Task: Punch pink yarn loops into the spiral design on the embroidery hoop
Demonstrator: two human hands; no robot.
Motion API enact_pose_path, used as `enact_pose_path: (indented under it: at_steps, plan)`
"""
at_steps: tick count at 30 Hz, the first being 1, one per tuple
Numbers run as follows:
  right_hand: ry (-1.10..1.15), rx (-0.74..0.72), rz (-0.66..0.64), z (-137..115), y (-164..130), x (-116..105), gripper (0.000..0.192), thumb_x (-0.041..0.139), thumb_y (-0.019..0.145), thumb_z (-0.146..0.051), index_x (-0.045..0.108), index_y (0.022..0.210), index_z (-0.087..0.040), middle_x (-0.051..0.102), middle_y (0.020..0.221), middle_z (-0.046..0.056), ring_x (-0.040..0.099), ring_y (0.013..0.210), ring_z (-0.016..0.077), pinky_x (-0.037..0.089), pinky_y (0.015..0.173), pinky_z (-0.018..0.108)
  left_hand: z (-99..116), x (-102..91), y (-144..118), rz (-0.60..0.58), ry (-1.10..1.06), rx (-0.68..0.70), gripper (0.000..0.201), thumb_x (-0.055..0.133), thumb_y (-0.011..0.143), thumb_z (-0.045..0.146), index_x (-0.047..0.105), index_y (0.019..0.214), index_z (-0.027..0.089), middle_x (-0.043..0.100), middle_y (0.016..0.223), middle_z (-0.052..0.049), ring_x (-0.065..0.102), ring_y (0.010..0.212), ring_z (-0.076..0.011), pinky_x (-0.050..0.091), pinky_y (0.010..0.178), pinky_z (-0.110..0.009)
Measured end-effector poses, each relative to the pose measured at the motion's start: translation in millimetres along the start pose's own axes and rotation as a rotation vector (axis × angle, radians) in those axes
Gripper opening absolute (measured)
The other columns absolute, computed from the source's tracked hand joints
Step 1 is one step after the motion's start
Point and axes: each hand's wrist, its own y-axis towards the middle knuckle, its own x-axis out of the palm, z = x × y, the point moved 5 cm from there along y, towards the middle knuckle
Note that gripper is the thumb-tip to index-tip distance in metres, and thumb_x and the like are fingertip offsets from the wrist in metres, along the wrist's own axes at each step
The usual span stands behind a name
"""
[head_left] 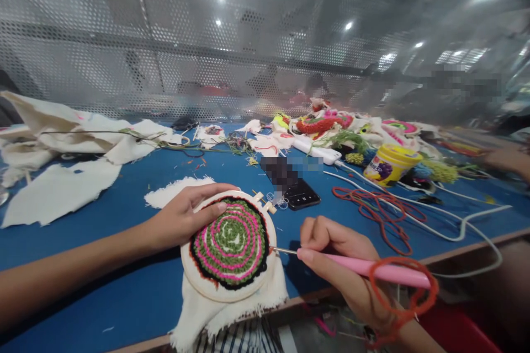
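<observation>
My left hand (184, 214) grips the upper left rim of a round wooden embroidery hoop (194, 278), thumb lying on the cloth. The hoop holds white fabric (232, 306) stitched with a spiral of pink, green, white and dark yarn (230, 242). My right hand (342, 265) holds a pink punch needle (372, 269); its metal tip touches the right edge of the yarn spiral. Orange yarn (408, 300) loops from the needle's handle around my right wrist.
The blue table (124, 209) carries white fabric scraps (58, 187) at left, a black phone (301, 194), tangled red yarn (372, 209), white cables (455, 223), a yellow tub (389, 164) and colourful yarn pieces (327, 124). Another person's hand (507, 159) rests at far right. A perforated screen stands behind.
</observation>
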Motion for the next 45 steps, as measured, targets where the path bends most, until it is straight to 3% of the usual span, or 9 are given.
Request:
enact_pose_path:
  at_steps: [8, 18, 23, 27, 34, 39, 45]
  plan:
    - [-0.180, -0.079, -0.101, -7.3, 3.7, 9.2, 0.019, 0.053, 0.077, -0.018, 0.042, 0.062, -0.018, 0.049, 0.061, -0.002, 0.044, 0.053, 0.0088, 0.036, 0.050, 0.021, -2.5, 0.9, -3.2, -0.008, -0.098, -0.028, 0.043, 0.057, 0.082, 0.041, 0.057, 0.115, 0.014, 0.064, 0.112, -0.010, 0.059, 0.102, -0.0250, 0.048, 0.086, -0.030]
    - [-0.270, -0.156, -0.259, -1.3, 7.9, 24.7, 0.013, 0.058, 0.078, -0.020, 0.050, 0.068, -0.017, 0.055, 0.068, 0.000, 0.050, 0.061, 0.0108, 0.039, 0.057, 0.022, -0.2, 2.0, -1.5, -0.009, -0.034, 0.007, 0.045, 0.056, 0.081, 0.044, 0.058, 0.115, 0.014, 0.064, 0.113, -0.011, 0.059, 0.103, -0.0261, 0.048, 0.088, -0.032]
    - [-0.277, -0.088, -0.136, -5.2, 4.7, 18.9, 0.016, 0.056, 0.077, -0.021, 0.048, 0.064, -0.018, 0.054, 0.060, -0.002, 0.048, 0.054, 0.0094, 0.037, 0.052, 0.021, -1.1, 3.1, -1.2, -0.021, 0.001, 0.013, 0.046, 0.055, 0.081, 0.044, 0.058, 0.114, 0.012, 0.064, 0.112, -0.012, 0.059, 0.102, -0.0260, 0.048, 0.087, -0.034]
    - [-0.294, -0.136, 0.003, -11.0, -4.0, 9.2, 0.022, 0.050, 0.076, -0.019, 0.039, 0.057, -0.019, 0.048, 0.054, -0.003, 0.044, 0.049, 0.0089, 0.035, 0.048, 0.021, -1.3, 2.3, -1.2, -0.007, 0.026, 0.014, 0.044, 0.055, 0.082, 0.043, 0.060, 0.113, 0.013, 0.064, 0.112, -0.011, 0.059, 0.101, -0.0257, 0.047, 0.087, -0.035]
    - [-0.292, -0.268, 0.071, -18.8, -11.0, 6.0, 0.026, 0.048, 0.076, -0.014, 0.034, 0.055, -0.020, 0.042, 0.050, -0.005, 0.041, 0.044, 0.0072, 0.032, 0.044, 0.020, 0.4, 2.5, -1.2, -0.010, 0.036, 0.021, 0.041, 0.054, 0.082, 0.042, 0.061, 0.112, 0.015, 0.067, 0.104, -0.010, 0.061, 0.097, -0.0250, 0.047, 0.089, -0.036]
    - [-0.286, -0.292, 0.021, -20.2, -12.6, 7.2, 0.026, 0.048, 0.076, -0.013, 0.035, 0.054, -0.020, 0.043, 0.049, -0.005, 0.042, 0.044, 0.0074, 0.032, 0.045, 0.020, -1.5, 2.3, -0.8, -0.005, 0.040, 0.011, 0.043, 0.055, 0.082, 0.043, 0.061, 0.114, 0.014, 0.067, 0.106, -0.010, 0.061, 0.098, -0.0257, 0.046, 0.089, -0.036]
    - [-0.317, -0.243, -0.153, -14.1, -5.8, 18.4, 0.024, 0.047, 0.080, -0.016, 0.039, 0.057, -0.019, 0.048, 0.053, -0.003, 0.044, 0.048, 0.0083, 0.035, 0.048, 0.021, -0.1, 3.3, -1.4, 0.004, 0.015, -0.013, 0.046, 0.056, 0.080, 0.045, 0.060, 0.114, 0.013, 0.066, 0.110, -0.011, 0.060, 0.101, -0.0265, 0.048, 0.088, -0.035]
